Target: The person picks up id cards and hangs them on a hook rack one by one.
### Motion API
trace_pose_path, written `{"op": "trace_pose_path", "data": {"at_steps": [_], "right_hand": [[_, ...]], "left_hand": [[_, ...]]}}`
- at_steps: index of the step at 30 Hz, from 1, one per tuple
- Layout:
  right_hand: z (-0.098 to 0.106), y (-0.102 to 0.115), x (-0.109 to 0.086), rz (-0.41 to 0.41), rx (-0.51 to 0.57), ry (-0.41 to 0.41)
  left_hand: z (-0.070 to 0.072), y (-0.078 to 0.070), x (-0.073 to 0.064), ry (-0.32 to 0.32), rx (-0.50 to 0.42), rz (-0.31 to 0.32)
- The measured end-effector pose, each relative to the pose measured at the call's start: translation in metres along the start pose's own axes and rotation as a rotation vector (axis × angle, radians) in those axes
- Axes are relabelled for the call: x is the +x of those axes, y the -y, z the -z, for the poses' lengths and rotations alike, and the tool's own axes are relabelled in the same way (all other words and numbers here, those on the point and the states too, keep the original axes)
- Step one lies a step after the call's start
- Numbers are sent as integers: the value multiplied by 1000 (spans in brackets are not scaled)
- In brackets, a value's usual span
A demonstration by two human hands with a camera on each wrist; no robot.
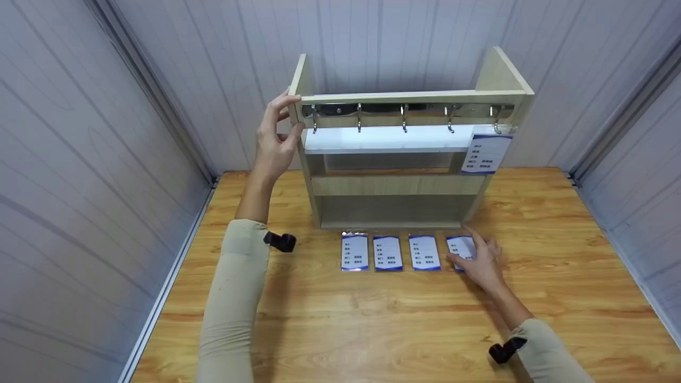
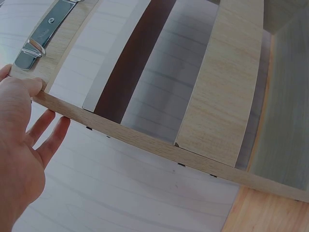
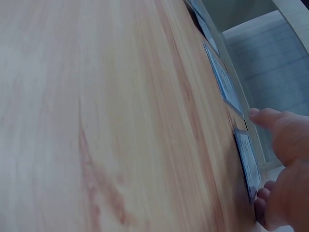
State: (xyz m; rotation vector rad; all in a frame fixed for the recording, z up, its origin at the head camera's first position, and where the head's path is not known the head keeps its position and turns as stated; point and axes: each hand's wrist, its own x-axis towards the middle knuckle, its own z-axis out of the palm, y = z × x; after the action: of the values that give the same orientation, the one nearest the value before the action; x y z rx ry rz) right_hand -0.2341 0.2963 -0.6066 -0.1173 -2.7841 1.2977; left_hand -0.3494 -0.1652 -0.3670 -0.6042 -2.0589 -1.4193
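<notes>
Four cards (image 1: 354, 253) on table (image 1: 372, 330); left hand (image 1: 275, 143) grasping rack (image 1: 396, 185) edge; right hand (image 1: 483, 264) loosely spread over rightmost card (image 1: 458, 246), ungripped; best pinched by side edges, unbent.

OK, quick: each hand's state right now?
Left hand: closed, holding the side panel of the wooden shelf unit.
Right hand: over the rightmost tabletop badge; grip cannot be told.

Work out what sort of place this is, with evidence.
Probably an indoor work booth: panelled walls on three sides of a wood-grain surface, holding a hooked shelf unit and a row of cards.
</notes>
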Motion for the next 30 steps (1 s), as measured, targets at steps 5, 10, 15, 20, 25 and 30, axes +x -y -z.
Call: {"op": "trace_pose_path", "data": {"at_steps": [5,10,15,20,25,30], "right_hand": [[-4,3,0,-74,-68,-20],[-4,6,1,-126,-105,20],[-1,9,7,-144,-111,61],[0,11,11,-161,-115,84],[-3,14,12,-142,-117,92],[-8,12,10,-108,-63,89]], "left_hand": [[-1,0,0,0,-8,10],[-1,1,1,3,-14,16],[-1,1,0,0,-23,15],[1,0,0,10,-21,8],[2,0,-1,15,-10,3],[0,2,0,12,-13,14]]}}
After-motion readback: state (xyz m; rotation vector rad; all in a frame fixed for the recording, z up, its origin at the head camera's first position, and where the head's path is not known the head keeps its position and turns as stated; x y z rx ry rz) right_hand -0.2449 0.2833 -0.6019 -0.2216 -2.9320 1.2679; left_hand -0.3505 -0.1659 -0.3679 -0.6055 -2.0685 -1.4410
